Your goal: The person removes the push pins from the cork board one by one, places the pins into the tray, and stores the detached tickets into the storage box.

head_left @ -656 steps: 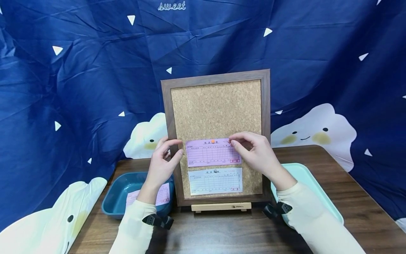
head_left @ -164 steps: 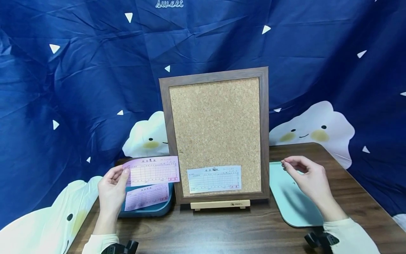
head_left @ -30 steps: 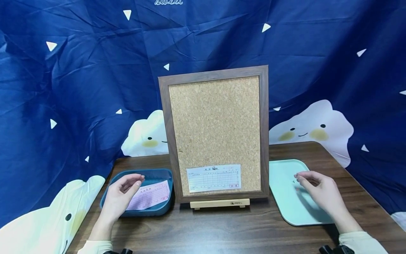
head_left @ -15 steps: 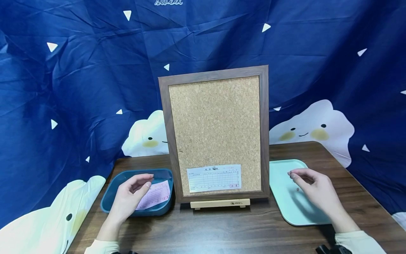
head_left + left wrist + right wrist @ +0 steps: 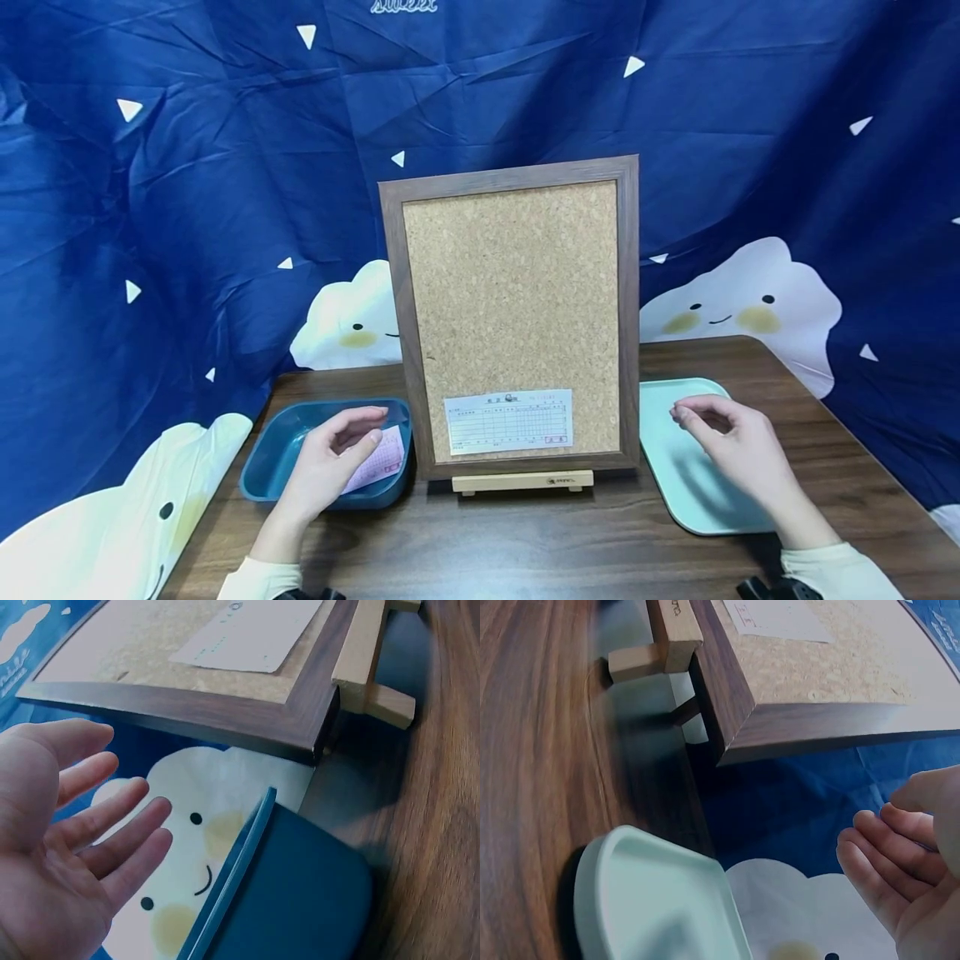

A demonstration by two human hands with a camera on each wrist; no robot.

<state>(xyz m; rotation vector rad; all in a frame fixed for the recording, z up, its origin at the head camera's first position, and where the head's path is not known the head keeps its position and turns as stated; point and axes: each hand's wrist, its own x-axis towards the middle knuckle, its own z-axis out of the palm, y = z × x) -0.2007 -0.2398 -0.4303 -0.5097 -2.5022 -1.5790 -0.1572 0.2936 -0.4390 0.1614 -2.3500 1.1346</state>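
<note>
My left hand hovers over the dark teal bin, partly covering a pink receipt slip lying in it. In the left wrist view its fingers are spread and loosely bent, with nothing between them. Above the mint-green tray hangs my right hand, fingers loosely bent and thumb close to the index fingertip; no held thing shows there. Between the hands stands a framed corkboard. A pale blue receipt slip is fixed low on it by a small pin at its top edge.
The corkboard leans on a small wooden easel on the brown wooden table. Behind everything hangs a dark blue cloth with cloud faces and white triangles.
The pink slip pinned on the board earlier is gone from it; my left hand held a pink slip over the bin afterwards and now holds none. Lately both hands have drifted slightly toward the board.
</note>
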